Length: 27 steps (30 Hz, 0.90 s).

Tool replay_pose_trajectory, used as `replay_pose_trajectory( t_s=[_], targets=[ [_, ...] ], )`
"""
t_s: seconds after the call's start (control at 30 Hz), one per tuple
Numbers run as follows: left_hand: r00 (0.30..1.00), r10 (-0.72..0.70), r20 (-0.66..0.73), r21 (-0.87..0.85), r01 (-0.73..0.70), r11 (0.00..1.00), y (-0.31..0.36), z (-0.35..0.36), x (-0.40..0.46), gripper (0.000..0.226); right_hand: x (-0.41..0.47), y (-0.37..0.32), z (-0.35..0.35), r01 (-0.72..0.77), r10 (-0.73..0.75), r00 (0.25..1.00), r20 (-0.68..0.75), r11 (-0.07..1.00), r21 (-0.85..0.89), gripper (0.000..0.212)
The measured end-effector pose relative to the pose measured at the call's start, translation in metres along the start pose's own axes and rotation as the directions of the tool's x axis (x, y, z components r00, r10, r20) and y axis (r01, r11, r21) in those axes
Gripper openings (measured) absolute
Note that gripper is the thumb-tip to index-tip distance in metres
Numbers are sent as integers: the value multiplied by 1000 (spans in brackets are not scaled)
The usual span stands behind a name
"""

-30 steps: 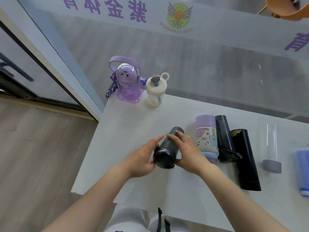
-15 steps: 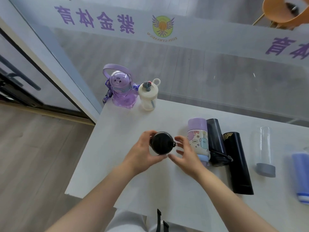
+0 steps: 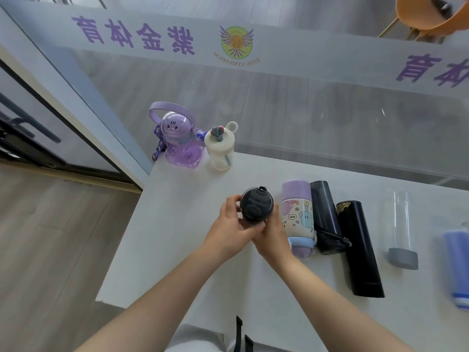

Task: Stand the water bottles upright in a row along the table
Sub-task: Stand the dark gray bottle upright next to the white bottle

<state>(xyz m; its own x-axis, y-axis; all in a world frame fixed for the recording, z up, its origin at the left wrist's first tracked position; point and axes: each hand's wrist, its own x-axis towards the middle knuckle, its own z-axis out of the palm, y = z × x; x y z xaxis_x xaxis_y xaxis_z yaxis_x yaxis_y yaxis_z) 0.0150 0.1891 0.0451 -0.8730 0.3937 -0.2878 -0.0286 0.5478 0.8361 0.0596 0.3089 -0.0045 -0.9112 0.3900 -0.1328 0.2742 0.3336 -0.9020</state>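
Observation:
A dark grey bottle [image 3: 256, 205] stands upright between my hands, its round lid facing the camera. My left hand [image 3: 229, 229] grips its left side and my right hand [image 3: 272, 235] wraps its right side. Upright at the table's far left corner are a purple astronaut bottle [image 3: 179, 141] and a cream bottle [image 3: 220, 148]. Lying flat to the right are a purple cartoon bottle [image 3: 298, 217], a dark translucent bottle [image 3: 326, 217], a black flask [image 3: 357, 247], a clear bottle with a grey cap [image 3: 402, 229] and a blue bottle [image 3: 456, 265] cut by the frame edge.
The white table [image 3: 177, 224] ends at its left edge above a wooden floor. A glass wall with purple lettering runs right behind the table's far edge. An orange chair [image 3: 426, 13] shows beyond the glass.
The dark grey bottle went from lying on its side to standing upright. Both hands now close around it, and it sits slightly farther from me.

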Motion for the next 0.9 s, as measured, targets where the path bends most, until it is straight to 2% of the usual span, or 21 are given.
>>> replay_pose_trajectory(
  t_s=[0.1,0.23,0.33,0.43,0.53,0.7,0.9],
  targets=[
    [998,26,62,-54,-23,998,-10,-5,0,64,3,6,-2,-30,30,999,25,999,-12,59],
    [991,72,112,39,-76,996,-34,-17,1,64,7,8,-3,-32,32,999,28,999,-1,61],
    [996,68,63,261,-82,962,-63,-30,10,63,14,7,-3,-37,38,999,33,999,-17,62],
    [1000,20,24,525,-29,850,-99,-38,22,73,28,5,-4,-41,42,998,47,999,-21,63],
    [999,-45,-14,670,43,741,-132,-41,28,73,46,0,-5,-46,47,998,50,999,-23,61],
    [999,-19,-29,692,34,722,-162,-40,24,63,79,-10,-5,-60,60,998,12,997,-47,62],
    [998,16,-56,709,28,704,-168,-37,25,63,122,-15,-3,-60,60,998,8,998,-37,61]
  ],
)
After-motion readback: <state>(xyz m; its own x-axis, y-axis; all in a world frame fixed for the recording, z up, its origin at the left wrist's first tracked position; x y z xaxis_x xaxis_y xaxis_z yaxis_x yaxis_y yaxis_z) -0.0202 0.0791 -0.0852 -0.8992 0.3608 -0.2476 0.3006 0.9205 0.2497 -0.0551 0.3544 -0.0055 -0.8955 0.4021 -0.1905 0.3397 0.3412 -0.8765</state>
